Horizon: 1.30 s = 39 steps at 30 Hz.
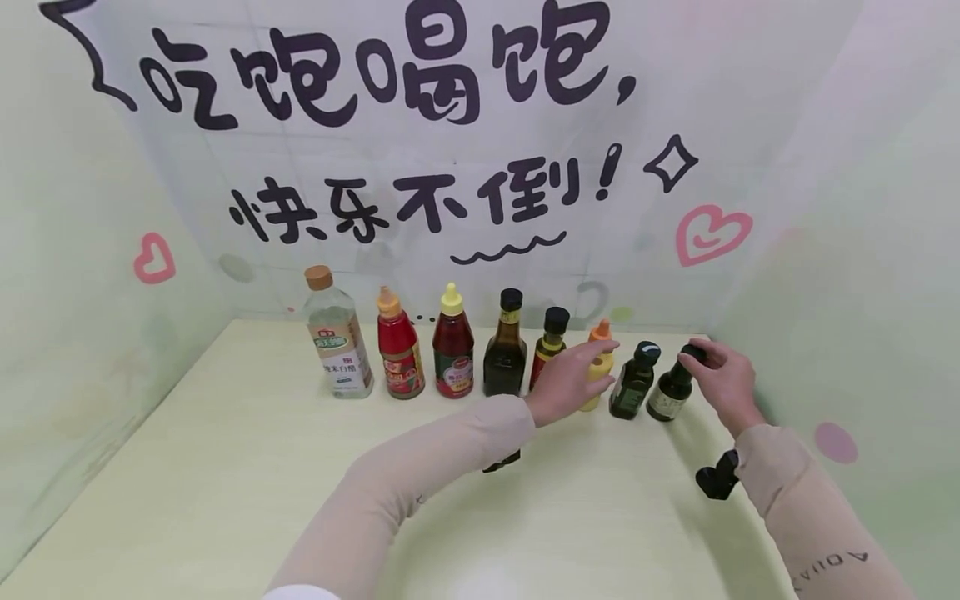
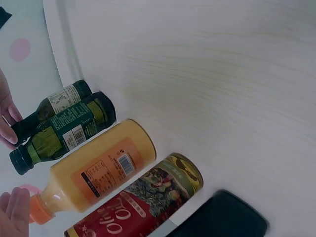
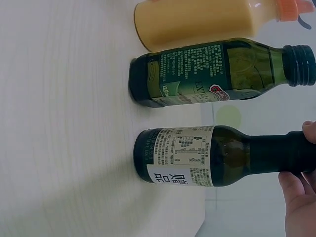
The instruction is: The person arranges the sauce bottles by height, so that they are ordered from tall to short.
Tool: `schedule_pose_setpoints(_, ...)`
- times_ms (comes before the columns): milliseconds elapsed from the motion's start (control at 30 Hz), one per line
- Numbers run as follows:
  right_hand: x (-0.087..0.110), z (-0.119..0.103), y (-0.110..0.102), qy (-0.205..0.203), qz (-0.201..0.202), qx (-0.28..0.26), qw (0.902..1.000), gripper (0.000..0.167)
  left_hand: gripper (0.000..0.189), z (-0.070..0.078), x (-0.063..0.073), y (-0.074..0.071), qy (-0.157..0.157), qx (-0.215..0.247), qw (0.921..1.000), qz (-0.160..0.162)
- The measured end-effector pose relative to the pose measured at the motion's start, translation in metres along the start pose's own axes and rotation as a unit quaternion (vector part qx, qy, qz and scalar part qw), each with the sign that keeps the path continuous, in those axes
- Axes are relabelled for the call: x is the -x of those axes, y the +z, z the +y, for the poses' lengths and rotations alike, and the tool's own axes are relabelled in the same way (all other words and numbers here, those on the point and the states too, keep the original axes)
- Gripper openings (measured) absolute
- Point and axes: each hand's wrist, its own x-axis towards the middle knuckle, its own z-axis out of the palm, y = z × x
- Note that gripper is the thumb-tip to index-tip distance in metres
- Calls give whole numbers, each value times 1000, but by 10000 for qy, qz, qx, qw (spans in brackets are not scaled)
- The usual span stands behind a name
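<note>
My right hand [image 1: 726, 385] pinches the black neck and cap of a small dark glass bottle [image 3: 195, 155] with a white label, upright at the right end of a row. Just left of it stands a green olive oil bottle [image 3: 197, 74] with a dark cap. My left hand [image 1: 568, 382] is at a yellow squeeze bottle [image 2: 106, 168], its fingers beside the orange cap [image 2: 39, 210]. Between thumb and fingers the yellow bottle shows through a gap. Partly behind this hand is a red-labelled oil bottle [image 2: 143, 197] with a black cap.
Farther left in the row stand a tall dark bottle [image 1: 506, 354], a dark red sauce bottle [image 1: 453, 354], a red sauce bottle [image 1: 399, 350] and a clear white vinegar bottle [image 1: 337, 342]. Walls enclose the pale table [image 1: 247, 467] at the back and both sides.
</note>
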Motion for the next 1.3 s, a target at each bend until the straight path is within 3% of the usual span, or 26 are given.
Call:
schedule_pose_setpoints(167,-1,0,0,11,-4,27,10000,52,48,-5,10,-12,-68,254,9996,-142)
schedule_pose_setpoints(400,-4,2,-5,-140,-327,78,9993,55,48,-21,26,-20,-23,207,9997,-155)
schedule_pose_setpoints(667,-6,-1,-12,-311,-946,250,9947,63,48,-42,43,-30,-200,38,9998,-59)
schedule_pose_setpoints(1000,-1,-1,-20,-462,-1192,374,9911,70,50,-64,75,-55,-632,38,9974,-335)
schedule_pose_setpoints(1300,6,-1,-27,-465,-1205,373,9909,71,50,-86,102,-83,-843,-464,9954,-17)
